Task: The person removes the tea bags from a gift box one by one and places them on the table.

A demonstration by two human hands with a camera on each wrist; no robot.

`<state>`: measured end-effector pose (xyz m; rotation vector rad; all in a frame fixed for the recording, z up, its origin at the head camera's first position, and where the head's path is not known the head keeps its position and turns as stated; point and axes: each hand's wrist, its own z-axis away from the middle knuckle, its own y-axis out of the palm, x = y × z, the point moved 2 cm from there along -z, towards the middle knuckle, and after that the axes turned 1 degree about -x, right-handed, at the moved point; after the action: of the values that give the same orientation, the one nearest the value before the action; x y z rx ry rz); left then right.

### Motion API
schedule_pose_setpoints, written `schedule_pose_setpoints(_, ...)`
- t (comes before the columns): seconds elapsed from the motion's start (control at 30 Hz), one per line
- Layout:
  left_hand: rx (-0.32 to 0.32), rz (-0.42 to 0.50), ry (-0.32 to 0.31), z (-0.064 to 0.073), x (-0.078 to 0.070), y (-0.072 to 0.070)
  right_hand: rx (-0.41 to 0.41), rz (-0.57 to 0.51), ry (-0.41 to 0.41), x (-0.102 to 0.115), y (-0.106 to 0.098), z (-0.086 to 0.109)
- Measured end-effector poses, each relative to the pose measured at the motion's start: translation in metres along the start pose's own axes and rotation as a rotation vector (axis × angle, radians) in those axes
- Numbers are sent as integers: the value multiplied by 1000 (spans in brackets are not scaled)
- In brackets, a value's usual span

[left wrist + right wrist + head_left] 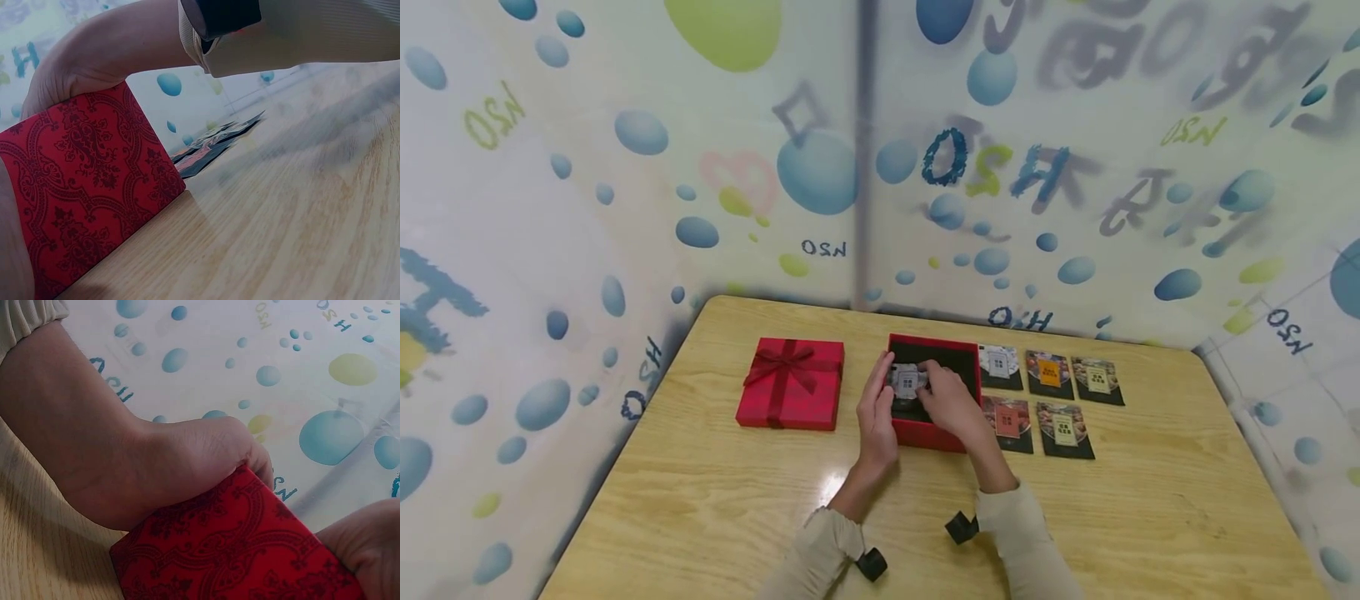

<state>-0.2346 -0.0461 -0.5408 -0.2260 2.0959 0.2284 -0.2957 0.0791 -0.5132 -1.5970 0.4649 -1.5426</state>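
A red box (925,434) with a dark inside stands uncovered on the table. Inside its left part is a grey-and-black packet (907,381) with a pale label. My right hand (952,403) reaches over the front wall and pinches the packet at its right edge. Along the box's left wall lies my left hand (876,414), fingers extended and its thumb near the packet. In the left wrist view the patterned red wall (94,181) hides the right fingers. The right wrist view shows the right hand (187,453) bent over the box rim, its fingertips hidden.
Left of the box lies a red lid (808,400) with a dark red ribbon bow. Several flat packets lie to the right, among them an orange-labelled one (1049,373) and a red-labelled one (1009,422). Patterned walls (737,250) border the wooden table (700,517).
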Motion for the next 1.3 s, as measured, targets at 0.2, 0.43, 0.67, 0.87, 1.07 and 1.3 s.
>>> schedule_pose_setpoints(0.2, -15, -19, -27, 2, 30, 1, 3, 10, -14, 2, 1, -2)
schedule_pose_setpoints(0.43, -17, -39, -16, 11, 45, 0, 20, 3, 8, 1, 6, 3)
schedule_pose_setpoints(0.67, -3, -22, 7, 12, 43, -1, -1, 8, -42, 2, 5, 5)
schedule_pose_setpoints(0.87, 3, -31, 2, 11, 43, -1, -15, -24, -57, 1, 5, 5)
schedule_pose_setpoints(1.07, -14, -25, -2, 10, 42, -2, 1, -48, -10, 3, 5, 3)
schedule_pose_setpoints(1.3, -7, -19, 27, 7, 42, 1, 12, 9, -3, 3, 1, 0)
